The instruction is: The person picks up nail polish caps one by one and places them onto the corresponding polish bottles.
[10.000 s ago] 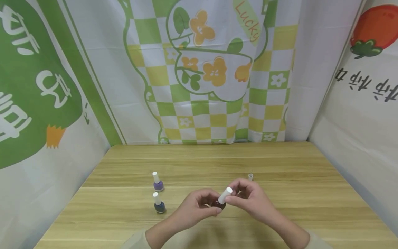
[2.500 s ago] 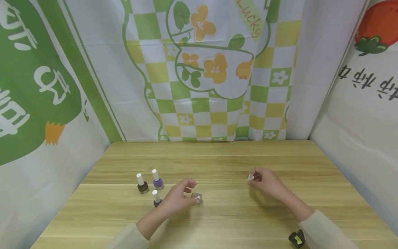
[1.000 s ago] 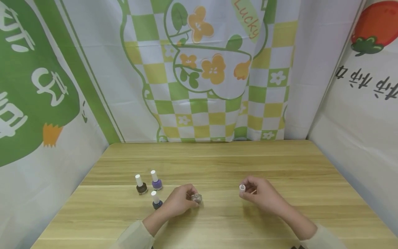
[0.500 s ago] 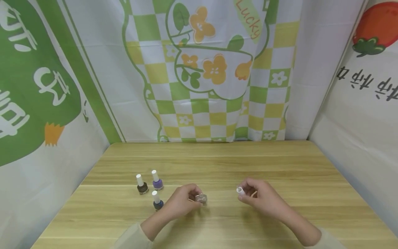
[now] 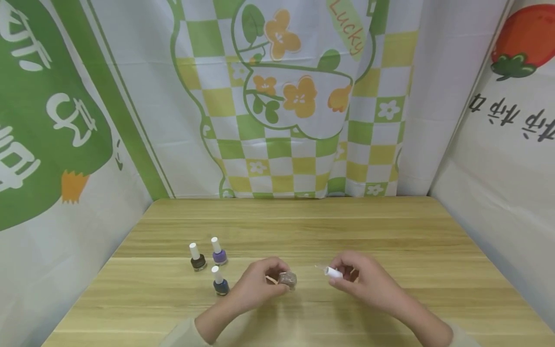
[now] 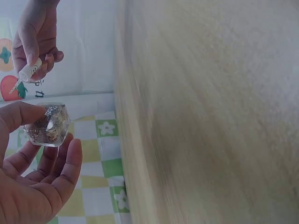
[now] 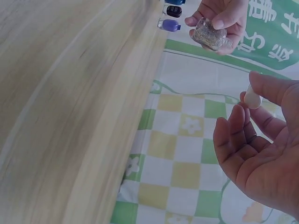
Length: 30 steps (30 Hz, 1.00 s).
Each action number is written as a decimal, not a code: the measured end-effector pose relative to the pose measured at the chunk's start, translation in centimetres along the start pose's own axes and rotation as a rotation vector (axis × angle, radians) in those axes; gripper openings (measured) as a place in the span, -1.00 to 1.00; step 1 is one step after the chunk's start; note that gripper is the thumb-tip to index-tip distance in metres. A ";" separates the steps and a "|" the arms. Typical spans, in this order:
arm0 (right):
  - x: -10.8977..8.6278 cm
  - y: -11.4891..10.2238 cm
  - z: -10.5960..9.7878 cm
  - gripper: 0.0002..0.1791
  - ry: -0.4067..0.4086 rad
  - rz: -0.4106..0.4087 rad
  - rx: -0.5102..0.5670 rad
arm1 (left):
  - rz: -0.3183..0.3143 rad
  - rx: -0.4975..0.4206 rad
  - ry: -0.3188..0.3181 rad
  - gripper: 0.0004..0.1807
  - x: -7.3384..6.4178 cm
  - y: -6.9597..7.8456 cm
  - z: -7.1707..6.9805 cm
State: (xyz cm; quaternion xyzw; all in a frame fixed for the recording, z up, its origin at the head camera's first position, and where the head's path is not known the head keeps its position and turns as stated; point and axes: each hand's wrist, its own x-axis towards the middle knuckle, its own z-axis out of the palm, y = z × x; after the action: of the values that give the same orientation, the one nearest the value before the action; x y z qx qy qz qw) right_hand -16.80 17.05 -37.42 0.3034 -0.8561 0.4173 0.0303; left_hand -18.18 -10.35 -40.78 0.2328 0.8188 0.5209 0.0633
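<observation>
My left hand [image 5: 262, 285] pinches a clear, faceted nail polish bottle [image 5: 287, 279] with silvery glitter inside, between thumb and fingers. The bottle is uncapped and tilted, its neck hidden in the hand. To the right, my right hand [image 5: 368, 278] pinches a white nail polish cap [image 5: 333, 272]. A thin brush [image 6: 15, 87] sticks out of this cap, pointing leftward at the bottle; a gap separates the two. In the right wrist view, the glitter bottle [image 7: 209, 35] shows above the white cap [image 7: 252, 98], whose brush is hidden there.
Three capped nail polish bottles stand upright on the wooden table [image 5: 303, 217], left of my left hand: a black one [image 5: 198, 261], a purple one [image 5: 219, 256] and a dark blue one [image 5: 221, 287]. Patterned cloth [image 5: 282, 154] hangs along the back and sides.
The dark bottle, in both hands earliest, now stands on the left. Since then each hand has taken the glitter bottle or brush cap; they have drawn closer, the cap turning towards the bottle.
</observation>
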 end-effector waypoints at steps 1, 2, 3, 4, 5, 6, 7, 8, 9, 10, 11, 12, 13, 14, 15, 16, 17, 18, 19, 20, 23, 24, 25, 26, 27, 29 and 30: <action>-0.1 -0.1 0.0 -0.88 0.003 -0.014 -0.006 | 0.005 -0.002 0.002 -0.77 0.0 0.1 0.0; -0.1 -0.2 0.1 -0.88 0.008 -0.028 -0.013 | 0.009 -0.005 0.004 -0.77 -0.1 0.2 0.1; -0.1 -0.3 0.1 -0.87 0.013 -0.035 -0.019 | 0.012 -0.013 0.003 -0.76 -0.1 0.3 0.1; -0.2 -0.4 0.1 -0.86 0.018 -0.042 -0.023 | 0.014 -0.019 0.000 -0.76 -0.2 0.4 0.1; -0.2 -0.4 0.2 -0.86 0.024 -0.053 -0.028 | 0.017 -0.024 -0.003 -0.76 -0.2 0.5 0.2; -0.2 -0.5 0.2 -0.86 0.029 -0.060 -0.029 | 0.020 -0.030 -0.006 -0.76 -0.3 0.6 0.2; -0.2 -0.5 0.3 -0.85 0.033 -0.067 -0.032 | 0.022 -0.035 -0.010 -0.75 -0.3 0.7 0.2; -0.3 -0.5 0.3 -0.85 0.037 -0.074 -0.035 | 0.023 -0.041 -0.014 -0.75 -0.4 0.8 0.3; -0.3 -0.6 0.3 -0.84 0.041 -0.082 -0.035 | 0.027 -0.046 -0.017 -0.75 -0.5 0.9 0.3; -0.3 -0.6 0.4 -0.84 0.043 -0.090 -0.037 | 0.030 -0.048 -0.019 -0.75 -0.5 0.9 0.4; -0.3 -0.7 0.4 -0.83 0.044 -0.096 -0.037 | 0.034 -0.049 -0.020 -0.75 -0.5 1.0 0.5; -0.3 -0.7 0.4 -0.82 0.043 -0.100 -0.034 | 0.036 -0.048 -0.022 -0.75 -0.6 1.1 0.5; -0.3 -0.8 0.4 -0.81 0.043 -0.103 -0.036 | 0.037 -0.048 -0.025 -0.75 -0.6 1.2 0.6; -0.3 -0.8 0.4 -0.80 0.041 -0.105 -0.036 | 0.039 -0.048 -0.027 -0.75 -0.6 1.3 0.7; -0.3 -0.9 0.4 -0.80 0.040 -0.107 -0.035 | 0.042 -0.044 -0.028 -0.75 -0.7 1.3 0.7; -0.3 -1.0 0.4 -0.79 0.039 -0.110 -0.039 | 0.043 -0.038 -0.029 -0.75 -0.7 1.4 0.8; -0.3 -1.0 0.4 -0.78 0.039 -0.111 -0.042 | 0.044 -0.033 -0.029 -0.75 -0.7 1.4 0.8; -0.3 -1.1 0.5 -0.78 0.040 -0.112 -0.047 | 0.045 -0.026 -0.029 -0.75 -0.8 1.5 0.9; -0.3 -1.1 0.5 -0.77 0.042 -0.114 -0.055 | 0.048 -0.023 -0.028 -0.75 -0.8 1.5 0.9; -0.3 -1.2 0.6 -0.76 0.045 -0.117 -0.062 | 0.051 -0.018 -0.027 -0.74 -0.8 1.6 0.9; -0.4 -1.3 0.7 -0.73 0.056 -0.128 -0.086 | 0.055 -0.009 -0.025 -0.74 -0.8 1.7 1.0; -0.4 -1.3 0.7 -0.72 0.060 -0.134 -0.091 | 0.056 -0.009 -0.025 -0.74 -0.8 1.7 1.0; -0.4 -1.4 0.8 -0.72 0.063 -0.142 -0.098 | 0.059 -0.009 -0.026 -0.74 -0.8 1.8 1.0; -0.4 -1.4 0.8 -0.72 0.066 -0.149 -0.102 | 0.061 -0.008 -0.025 -0.74 -0.8 1.8 1.0; -0.4 -1.4 0.8 -0.71 0.067 -0.155 -0.104 | 0.063 -0.009 -0.026 -0.74 -0.8 1.9 1.1; -0.4 -1.5 0.9 -0.71 0.069 -0.167 -0.110 | 0.065 -0.008 -0.030 -0.74 -0.8 2.0 1.1; -0.4 -1.5 0.9 -0.71 0.070 -0.171 -0.111 | 0.065 -0.010 -0.032 -0.74 -0.8 2.0 1.1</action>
State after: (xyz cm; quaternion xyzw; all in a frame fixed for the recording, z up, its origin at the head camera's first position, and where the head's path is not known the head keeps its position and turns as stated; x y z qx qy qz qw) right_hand -15.51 15.89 -37.04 0.3585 -0.8473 0.3754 0.1126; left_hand -16.45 -9.12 -39.62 0.2672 0.8071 0.5229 0.0603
